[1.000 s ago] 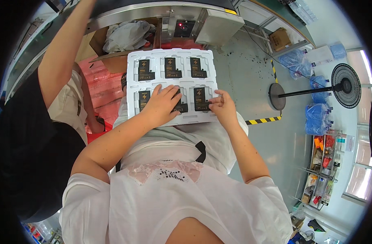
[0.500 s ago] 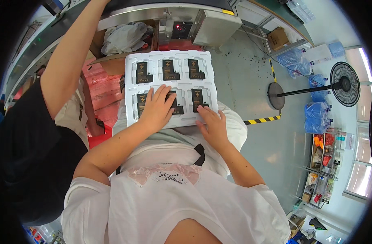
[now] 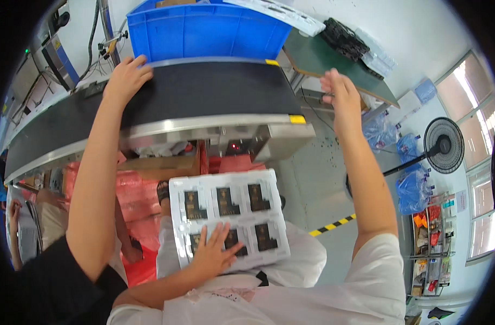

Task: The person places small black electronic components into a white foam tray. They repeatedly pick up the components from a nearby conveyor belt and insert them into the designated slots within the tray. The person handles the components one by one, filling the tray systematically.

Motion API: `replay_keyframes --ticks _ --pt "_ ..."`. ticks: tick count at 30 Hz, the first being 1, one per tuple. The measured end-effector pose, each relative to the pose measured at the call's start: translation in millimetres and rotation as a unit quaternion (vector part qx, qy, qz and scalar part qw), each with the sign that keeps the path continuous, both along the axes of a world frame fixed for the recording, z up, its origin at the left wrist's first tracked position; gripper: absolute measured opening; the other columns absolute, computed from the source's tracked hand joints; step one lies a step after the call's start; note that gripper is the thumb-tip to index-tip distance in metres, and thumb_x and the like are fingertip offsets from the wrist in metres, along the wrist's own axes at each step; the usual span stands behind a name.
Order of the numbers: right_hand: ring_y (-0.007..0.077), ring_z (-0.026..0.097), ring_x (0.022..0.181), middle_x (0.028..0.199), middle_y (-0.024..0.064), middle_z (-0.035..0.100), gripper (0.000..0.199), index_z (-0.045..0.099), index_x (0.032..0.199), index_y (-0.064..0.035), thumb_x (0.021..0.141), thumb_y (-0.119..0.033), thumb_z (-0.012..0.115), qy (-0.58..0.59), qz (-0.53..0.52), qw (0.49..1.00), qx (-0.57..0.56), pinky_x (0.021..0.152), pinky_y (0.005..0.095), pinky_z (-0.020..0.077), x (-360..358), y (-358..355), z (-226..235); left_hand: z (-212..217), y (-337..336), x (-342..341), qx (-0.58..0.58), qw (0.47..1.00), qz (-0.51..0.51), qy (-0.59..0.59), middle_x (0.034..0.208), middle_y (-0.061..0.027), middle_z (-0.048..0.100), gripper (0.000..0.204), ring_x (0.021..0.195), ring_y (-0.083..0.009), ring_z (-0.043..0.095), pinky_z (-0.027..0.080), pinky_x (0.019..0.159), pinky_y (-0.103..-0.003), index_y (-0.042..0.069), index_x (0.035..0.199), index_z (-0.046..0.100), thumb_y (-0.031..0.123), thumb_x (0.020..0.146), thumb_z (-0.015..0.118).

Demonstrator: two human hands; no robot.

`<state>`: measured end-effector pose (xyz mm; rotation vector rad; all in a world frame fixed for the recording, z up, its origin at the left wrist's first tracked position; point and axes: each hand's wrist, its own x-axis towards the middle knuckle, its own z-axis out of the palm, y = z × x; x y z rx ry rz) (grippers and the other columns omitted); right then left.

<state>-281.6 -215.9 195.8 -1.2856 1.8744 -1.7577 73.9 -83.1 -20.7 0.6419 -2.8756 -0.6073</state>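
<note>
A: Where's the tray?
B: White moulded tray [image 3: 244, 219] is on the person's lap, black flat packs [image 3: 260, 197] in it — two rows of three.
A: Left hand relative to it?
B: Left hand [image 3: 212, 253] lies on the near row, palm down, fingers spread. Partly covers that row's middle pack. Left pack sits just beside the fingers; right pack is clear of the hand. Far row lies beyond the fingertips.
A: Right hand?
B: Right hand [image 3: 342, 96] is up in the air, well apart from the tray, out past the conveyor's right end. Fingers loosely bent, thumb standing off from them. Bit blurred — can't tell finer detail.
A: Surroundings?
B: Conveyor [image 3: 215, 89] crosses beyond the tray, black belt, metal edge. Co-worker's hand [image 3: 127, 80] is at its far edge. Blue bin [image 3: 209, 33] behind the belt, green table [image 3: 312, 57] near the right hand. Red sheeting [image 3: 139, 195] left of the tray. Off right: striped floor tape [image 3: 334, 225], then a black fan [image 3: 444, 144].
</note>
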Motion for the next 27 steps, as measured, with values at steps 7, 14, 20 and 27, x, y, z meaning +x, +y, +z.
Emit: replay_keyframes --ticks 7,14,20,27 --pt "0.0457 0.03 0.123 0.133 0.0306 0.025 0.081 0.021 0.138 -0.0028 0.084 -0.056 0.05 -0.318 -0.086 0.944 0.008 0.091 0.0617 0.0342 -83 -199 15 -30 0 2 -0.029 0.999 0.0 0.039 0.143 -0.0229 0.025 0.059 0.135 -0.035 0.02 0.013 0.101 -0.064 0.011 0.131 0.043 0.048 0.086 0.047" --pt "0.0475 0.043 0.115 0.128 0.0286 0.038 0.038 0.029 0.129 0.0031 0.095 -0.014 0.033 -0.451 0.089 0.855 -0.24 0.085 0.0643 0.0439 -134 -256 6 -28 -6 5 -0.027 0.999 0.005 0.032 0.142 -0.0212 0.029 0.064 0.134 -0.0323 0.023 0.013 0.102 -0.062 0.003 0.129 0.043 0.05 0.085 0.045" --pt "0.042 0.047 0.113 0.125 0.0261 0.043 0.034 0.033 0.123 0.0059 0.091 -0.003 0.035 -0.473 0.054 0.846 -0.239 0.087 0.0587 0.0467 -113 -161 20 -27 0 4 -0.034 0.999 0.004 0.028 0.142 -0.0207 0.028 0.064 0.134 -0.0317 0.023 0.013 0.103 -0.062 0.002 0.129 0.043 0.049 0.086 0.045" --pt "0.0351 0.048 0.115 0.122 0.022 0.049 0.031 0.04 0.116 0.0088 0.087 -0.002 0.045 -0.414 -0.034 0.87 -0.267 0.095 0.0494 0.0415 -109 46 34 -8 0 3 0.037 0.994 0.031 0.093 0.142 -0.0228 0.026 0.057 0.132 -0.0377 0.024 0.016 0.103 -0.06 0.001 0.127 0.042 0.035 0.084 0.056"
